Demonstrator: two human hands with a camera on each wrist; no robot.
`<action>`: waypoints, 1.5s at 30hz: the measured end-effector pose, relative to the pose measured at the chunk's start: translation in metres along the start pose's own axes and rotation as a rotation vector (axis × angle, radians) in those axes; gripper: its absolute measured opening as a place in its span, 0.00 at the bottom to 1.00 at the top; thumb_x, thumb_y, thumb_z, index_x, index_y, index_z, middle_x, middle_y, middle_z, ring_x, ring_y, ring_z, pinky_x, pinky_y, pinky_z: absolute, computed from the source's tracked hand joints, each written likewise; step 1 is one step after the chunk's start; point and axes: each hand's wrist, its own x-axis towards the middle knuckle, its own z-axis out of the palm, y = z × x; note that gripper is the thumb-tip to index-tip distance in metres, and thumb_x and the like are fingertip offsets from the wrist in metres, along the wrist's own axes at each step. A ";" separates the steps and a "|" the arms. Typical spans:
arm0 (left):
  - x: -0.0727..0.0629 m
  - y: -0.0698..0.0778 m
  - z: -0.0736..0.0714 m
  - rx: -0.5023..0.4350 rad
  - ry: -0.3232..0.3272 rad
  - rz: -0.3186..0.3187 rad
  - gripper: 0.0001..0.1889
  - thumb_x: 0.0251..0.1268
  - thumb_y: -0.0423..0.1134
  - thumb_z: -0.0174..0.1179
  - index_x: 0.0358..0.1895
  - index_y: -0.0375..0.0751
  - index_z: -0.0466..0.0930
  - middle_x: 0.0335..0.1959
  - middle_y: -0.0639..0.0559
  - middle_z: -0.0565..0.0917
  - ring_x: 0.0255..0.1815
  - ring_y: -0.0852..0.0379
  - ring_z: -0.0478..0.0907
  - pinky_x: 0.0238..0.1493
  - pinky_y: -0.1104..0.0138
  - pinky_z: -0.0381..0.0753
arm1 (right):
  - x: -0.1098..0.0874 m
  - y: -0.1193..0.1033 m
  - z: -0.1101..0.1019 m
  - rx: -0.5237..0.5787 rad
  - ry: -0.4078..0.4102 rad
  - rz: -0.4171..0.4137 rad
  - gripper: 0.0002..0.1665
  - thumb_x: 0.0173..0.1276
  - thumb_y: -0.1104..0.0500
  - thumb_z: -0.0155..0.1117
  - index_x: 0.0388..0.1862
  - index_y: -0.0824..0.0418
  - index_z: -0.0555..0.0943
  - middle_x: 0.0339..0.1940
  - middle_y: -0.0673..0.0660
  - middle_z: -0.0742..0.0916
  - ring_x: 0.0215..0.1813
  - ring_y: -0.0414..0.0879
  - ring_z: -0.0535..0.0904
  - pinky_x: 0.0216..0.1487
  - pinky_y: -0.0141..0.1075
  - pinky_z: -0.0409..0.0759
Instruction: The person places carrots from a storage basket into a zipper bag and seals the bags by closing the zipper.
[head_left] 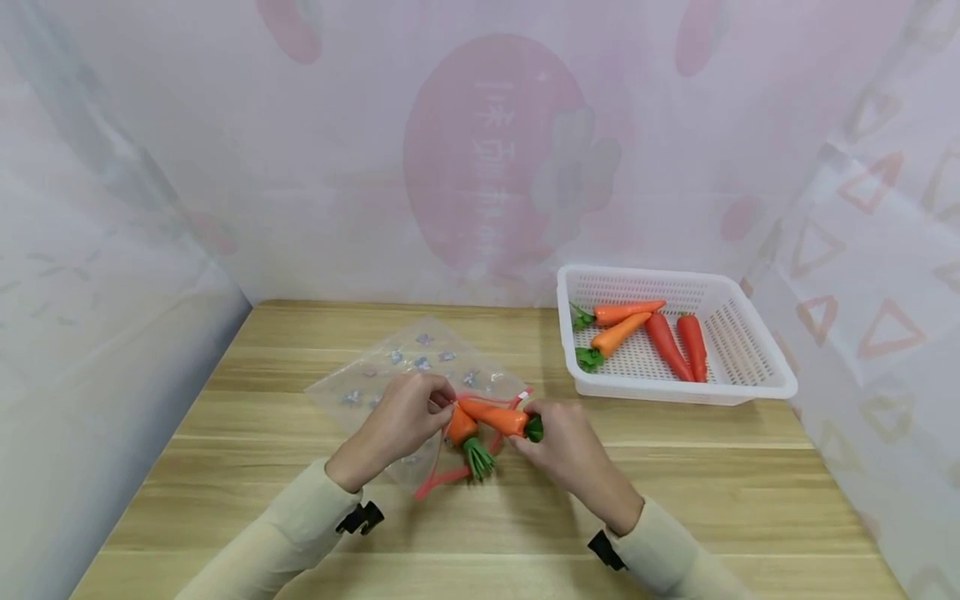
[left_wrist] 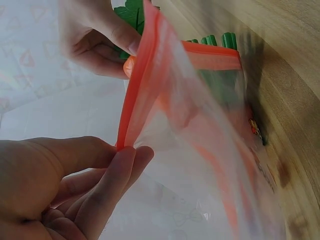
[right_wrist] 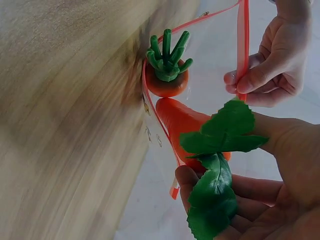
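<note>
My left hand (head_left: 408, 412) pinches the red-edged rim of a clear zip bag (left_wrist: 135, 100) between thumb and fingertips, lifting its mouth apart. In my right hand (head_left: 558, 437) is a carrot (head_left: 495, 415) with green leaves (right_wrist: 215, 195), gripped near its leafy end. Its tip points into the bag's mouth, as the right wrist view shows. Another carrot (right_wrist: 167, 85) with a stubby green top (head_left: 478, 458) lies at the opening beside it, its body inside the bag. Printed small figures dot the bag, which lies flat toward the back left.
A white perforated basket (head_left: 660, 390) stands at the back right of the wooden table (head_left: 300, 567). It holds two leafy orange carrots (head_left: 618, 333) and two redder ones without visible leaves (head_left: 692, 346). Pale printed sheets (head_left: 337, 167) enclose the table's back and sides.
</note>
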 end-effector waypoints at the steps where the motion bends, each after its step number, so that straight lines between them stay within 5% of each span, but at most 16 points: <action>1: 0.000 -0.001 0.000 -0.001 0.001 0.005 0.03 0.66 0.27 0.68 0.39 0.34 0.90 0.37 0.47 0.92 0.35 0.58 0.90 0.37 0.68 0.91 | 0.001 -0.001 0.001 0.004 -0.007 0.002 0.20 0.57 0.58 0.85 0.45 0.64 0.89 0.35 0.52 0.91 0.32 0.38 0.77 0.33 0.31 0.80; 8: -0.001 -0.003 0.000 0.004 0.011 0.013 0.03 0.66 0.27 0.68 0.39 0.34 0.90 0.37 0.46 0.92 0.35 0.57 0.90 0.37 0.68 0.91 | 0.006 -0.007 0.006 0.046 -0.057 0.028 0.19 0.60 0.58 0.83 0.48 0.63 0.89 0.37 0.54 0.91 0.29 0.39 0.75 0.25 0.26 0.72; 23: -0.001 -0.002 0.000 0.004 0.008 -0.012 0.03 0.66 0.28 0.69 0.40 0.34 0.90 0.37 0.45 0.92 0.34 0.58 0.89 0.35 0.69 0.91 | 0.012 -0.011 0.016 0.057 -0.090 0.011 0.21 0.64 0.56 0.81 0.52 0.65 0.89 0.46 0.59 0.93 0.35 0.38 0.82 0.34 0.31 0.87; 31: -0.001 -0.002 -0.001 -0.007 0.000 -0.011 0.03 0.66 0.27 0.68 0.39 0.34 0.90 0.37 0.45 0.92 0.34 0.59 0.89 0.35 0.69 0.91 | 0.015 -0.015 0.023 0.056 -0.090 0.009 0.17 0.65 0.53 0.80 0.46 0.64 0.89 0.31 0.52 0.89 0.22 0.35 0.71 0.20 0.25 0.71; 45: 0.000 -0.005 -0.001 -0.017 0.009 0.053 0.04 0.66 0.25 0.67 0.38 0.34 0.90 0.37 0.43 0.92 0.35 0.57 0.90 0.37 0.68 0.91 | 0.018 -0.018 0.034 -0.125 -0.014 0.030 0.20 0.63 0.47 0.81 0.29 0.60 0.84 0.18 0.47 0.77 0.20 0.38 0.66 0.19 0.28 0.64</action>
